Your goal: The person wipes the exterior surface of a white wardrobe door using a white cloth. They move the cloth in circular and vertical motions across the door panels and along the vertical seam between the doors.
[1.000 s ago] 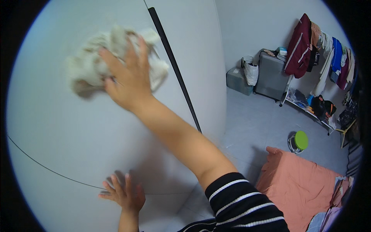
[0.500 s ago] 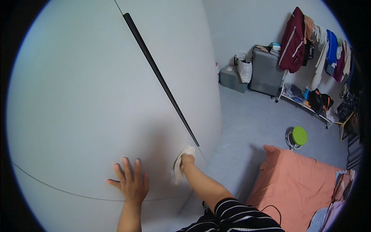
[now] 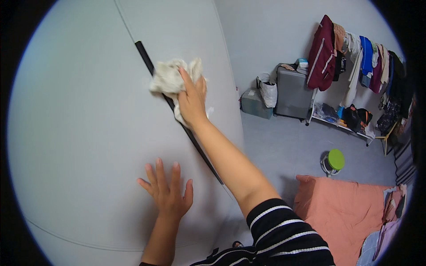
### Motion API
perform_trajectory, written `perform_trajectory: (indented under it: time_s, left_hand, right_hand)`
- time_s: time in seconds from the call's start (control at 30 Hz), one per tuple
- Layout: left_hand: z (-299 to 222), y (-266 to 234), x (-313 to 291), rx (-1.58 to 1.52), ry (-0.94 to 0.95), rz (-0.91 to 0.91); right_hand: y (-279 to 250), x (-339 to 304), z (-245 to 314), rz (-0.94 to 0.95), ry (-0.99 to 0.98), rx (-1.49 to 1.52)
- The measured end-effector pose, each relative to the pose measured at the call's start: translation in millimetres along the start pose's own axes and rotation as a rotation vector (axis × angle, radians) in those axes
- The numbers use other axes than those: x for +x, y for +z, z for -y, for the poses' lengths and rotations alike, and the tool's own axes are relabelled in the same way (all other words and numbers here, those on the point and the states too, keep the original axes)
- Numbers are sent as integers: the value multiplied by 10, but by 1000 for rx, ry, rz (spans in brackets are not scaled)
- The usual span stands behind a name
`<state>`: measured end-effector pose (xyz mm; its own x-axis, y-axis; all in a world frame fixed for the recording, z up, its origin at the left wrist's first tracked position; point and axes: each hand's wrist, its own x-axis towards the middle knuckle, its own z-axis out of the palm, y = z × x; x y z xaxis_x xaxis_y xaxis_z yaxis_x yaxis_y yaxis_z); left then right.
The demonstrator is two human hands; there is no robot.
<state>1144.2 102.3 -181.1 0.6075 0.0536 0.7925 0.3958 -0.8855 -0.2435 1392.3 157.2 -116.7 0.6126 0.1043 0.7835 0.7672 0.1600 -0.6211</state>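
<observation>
My right hand [image 3: 192, 98] is closed on a crumpled white cloth [image 3: 170, 76]. The cloth lies across the upper part of a long black handle strip [image 3: 144, 56] on a large white panel [image 3: 80, 115] and hides a stretch of that strip. My right arm reaches up past the lower part of the strip. Lower down, my left hand [image 3: 170, 190] is open in front of the panel, its fingers spread and nothing in it. Whether its palm touches the panel I cannot tell. Thin seams run along the panel above the strip and near the bottom.
An orange-covered bed [image 3: 337, 208] stands at the lower right, with a green-topped stool [image 3: 336, 159] beyond it. Along the far wall are a grey box [image 3: 256, 104], a white bag [image 3: 268, 92], a grey suitcase [image 3: 293, 93] and a clothes rack [image 3: 339, 126] with hanging garments.
My right hand has carried the cloth from near the strip's lower end up to its upper part. My left hand has shifted slightly up and right. The view has tilted a little.
</observation>
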Motion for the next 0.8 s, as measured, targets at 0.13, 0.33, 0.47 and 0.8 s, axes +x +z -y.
perform_trajectory:
  time_s: [0.13, 0.33, 0.47, 0.8]
  left_hand:
    - [-77, 432, 350, -7, 33, 0]
    - [-198, 1092, 955, 160, -6, 41]
    - [-170, 1244, 1445, 256, -19, -23]
    - [-179, 1266, 2099, 664, -48, -14]
  right_hand:
    - [-56, -938, -1356, 228, 413, -23]
    - [-122, -1972, -1929, 108, 430, -17]
    - [-41, -234, -1114, 158, -266, -36]
    - [198, 2496, -1816, -238, -22, 16]
